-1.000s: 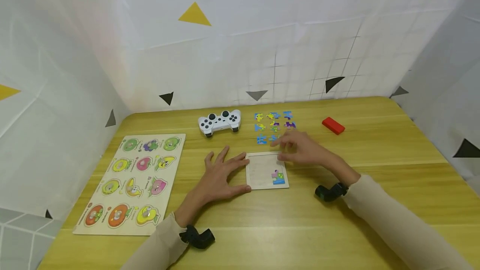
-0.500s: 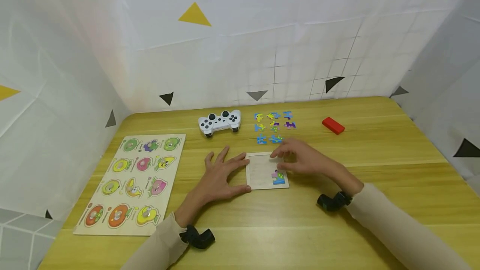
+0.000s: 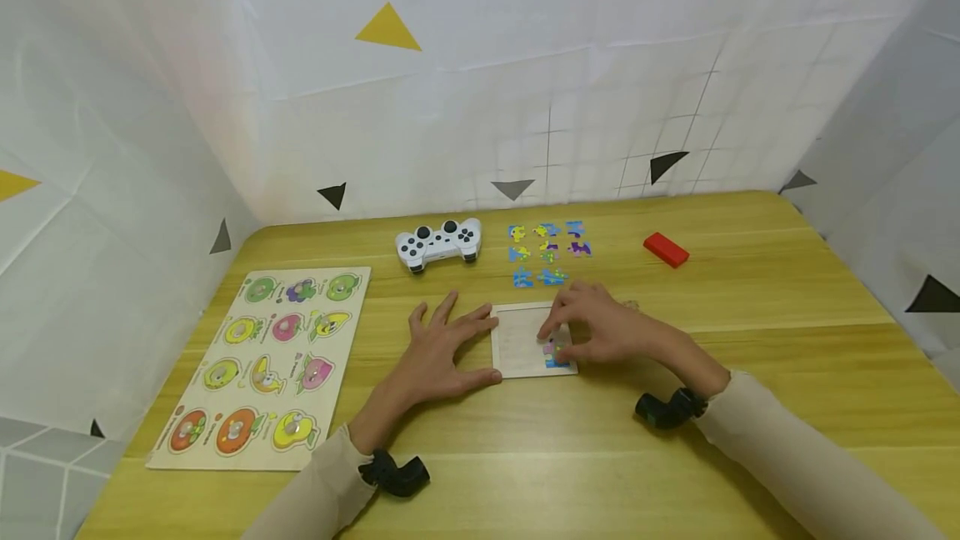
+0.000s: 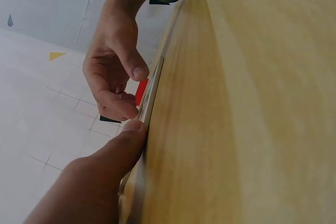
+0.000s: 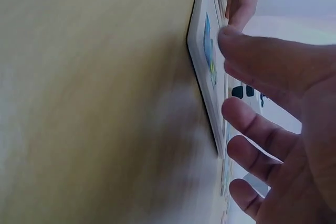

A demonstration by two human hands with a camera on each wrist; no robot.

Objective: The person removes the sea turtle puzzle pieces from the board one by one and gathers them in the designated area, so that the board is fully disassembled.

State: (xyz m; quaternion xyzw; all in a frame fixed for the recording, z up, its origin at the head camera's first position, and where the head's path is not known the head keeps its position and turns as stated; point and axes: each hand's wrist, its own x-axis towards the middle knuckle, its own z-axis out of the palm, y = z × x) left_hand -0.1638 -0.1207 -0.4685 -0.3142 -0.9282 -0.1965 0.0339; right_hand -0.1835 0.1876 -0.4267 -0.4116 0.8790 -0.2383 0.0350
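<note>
A small square wooden puzzle tray (image 3: 519, 361) lies at the middle of the table. One blue, pink and green jigsaw piece (image 3: 553, 357) sits in its lower right corner. My left hand (image 3: 442, 357) rests with spread fingers, fingertips and thumb against the tray's left edge. Over the tray's right side is my right hand (image 3: 600, 327), thumb and forefinger apart above the piece, with nothing seen held between them. In the right wrist view the other fingers (image 5: 251, 156) are loosely bent beside the tray (image 5: 202, 72). Several loose jigsaw pieces (image 3: 552, 277) lie in rows behind the tray.
A white game controller (image 3: 438, 245) stands at the back, left of the loose pieces. A red block (image 3: 666, 249) lies at the back right. On the left is a large wooden fruit puzzle board (image 3: 341, 357). A patterned white cloth (image 3: 480, 107) rises behind the table.
My right hand has come from the loose pieces toward me, over the tray, and lowered to the corner piece. My left hand has stayed in place.
</note>
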